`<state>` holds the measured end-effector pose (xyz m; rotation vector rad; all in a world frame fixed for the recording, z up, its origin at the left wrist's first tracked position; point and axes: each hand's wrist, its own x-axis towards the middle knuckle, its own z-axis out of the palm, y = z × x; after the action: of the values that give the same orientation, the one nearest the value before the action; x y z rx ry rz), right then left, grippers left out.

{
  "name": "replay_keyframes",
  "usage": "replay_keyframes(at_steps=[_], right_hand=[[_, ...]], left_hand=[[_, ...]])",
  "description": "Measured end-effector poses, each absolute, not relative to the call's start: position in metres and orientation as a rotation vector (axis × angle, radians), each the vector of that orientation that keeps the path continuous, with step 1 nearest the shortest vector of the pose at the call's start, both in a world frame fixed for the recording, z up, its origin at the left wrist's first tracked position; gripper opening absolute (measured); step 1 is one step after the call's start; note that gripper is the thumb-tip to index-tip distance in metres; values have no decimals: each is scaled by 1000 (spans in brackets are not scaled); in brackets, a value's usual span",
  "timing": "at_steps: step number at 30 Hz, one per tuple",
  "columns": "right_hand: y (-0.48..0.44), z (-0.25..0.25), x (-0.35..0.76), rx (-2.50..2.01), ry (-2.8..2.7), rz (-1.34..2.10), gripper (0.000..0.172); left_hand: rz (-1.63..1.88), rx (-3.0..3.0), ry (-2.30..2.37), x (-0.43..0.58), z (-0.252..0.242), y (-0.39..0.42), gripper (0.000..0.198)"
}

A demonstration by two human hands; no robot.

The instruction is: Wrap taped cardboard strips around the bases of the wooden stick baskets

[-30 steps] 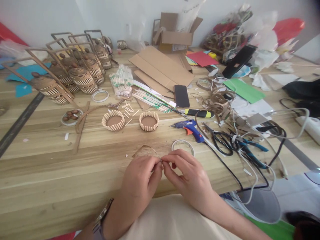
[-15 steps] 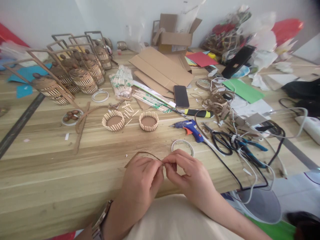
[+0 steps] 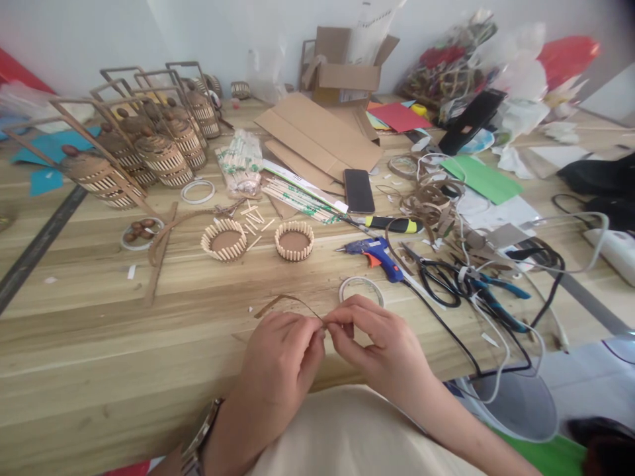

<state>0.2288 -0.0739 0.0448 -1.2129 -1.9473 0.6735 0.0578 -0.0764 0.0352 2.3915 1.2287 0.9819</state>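
Both my hands meet above the front edge of the table, fingertips pinched together. My left hand (image 3: 282, 354) and my right hand (image 3: 377, 340) grip a thin brown strip (image 3: 282, 299) that looks like paper or cardboard. Its free part arcs out behind my left hand; the pinched end is mostly hidden by my fingers. Just past my right hand lies a roll of white tape (image 3: 361, 284). Farther off stand two small round brown bases ringed with short wooden sticks, a left ring (image 3: 223, 255) and a right ring (image 3: 294, 255).
A blue glue gun (image 3: 372, 248), black scissors (image 3: 439, 281) and pliers (image 3: 496, 304) with cables lie to the right. Behind are a phone (image 3: 358, 190), cardboard sheets (image 3: 317, 132) and loose brown strips (image 3: 431, 198). Several stick lanterns (image 3: 166, 162) stand at the back left.
The strip's free end has shifted slightly to the right and up, its arc now a little higher. My hands keep nearly the same pinch and place.
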Motion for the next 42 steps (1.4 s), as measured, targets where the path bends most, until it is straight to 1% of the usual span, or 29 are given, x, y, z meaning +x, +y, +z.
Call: replay_keyframes(at_steps=[3, 7, 10, 11, 14, 18, 21, 24, 27, 28, 30, 31, 33, 37, 42], right_hand=[[-70, 43, 234, -1278, -1894, 651, 18], [-52, 30, 270, -1632, -1616, 453, 13], [-33, 18, 317, -1941, -1280, 214, 23], [-27, 14, 334, -1981, -1213, 158, 26], [-13, 6, 375, -2038, -1110, 45, 27], [-1, 0, 405, -2047, -1107, 21, 24], [2, -2, 409, -2032, -1122, 27, 26], [-6, 0, 389, -2000, -1143, 66, 26], [-28, 8, 343, -1907, -1276, 307, 25], [-37, 12, 324, -1834, -1360, 465, 24], [-54, 20, 288, -1522, -1447, 1021, 23], [-61, 24, 273, -1395, -1405, 1227, 22], [-69, 30, 251, -1198, -1267, 1484, 20], [-69, 31, 236, -1057, -996, 1704, 22], [-65, 28, 235, -1043, -855, 1796, 28]], left_hand=[[971, 2405, 1234, 58, 36, -77, 22], [977, 2403, 1231, 55, 35, -78, 18], [977, 2400, 1241, 53, 34, -79, 16], [978, 2399, 1243, 53, 33, -79, 16], [984, 2390, 1246, 54, 32, -80, 17], [990, 2393, 1233, 55, 31, -80, 17], [988, 2393, 1230, 54, 31, -80, 16], [1005, 2350, 1249, 53, 30, -82, 14], [975, 2236, 1265, 56, 32, -83, 13], [962, 2190, 1272, 57, 32, -83, 13], [946, 2097, 1287, 59, 34, -83, 14], [943, 2054, 1296, 60, 35, -83, 14], [923, 1983, 1293, 62, 37, -82, 14], [857, 1838, 1252, 62, 39, -82, 13], [781, 1686, 1194, 61, 38, -82, 18]])
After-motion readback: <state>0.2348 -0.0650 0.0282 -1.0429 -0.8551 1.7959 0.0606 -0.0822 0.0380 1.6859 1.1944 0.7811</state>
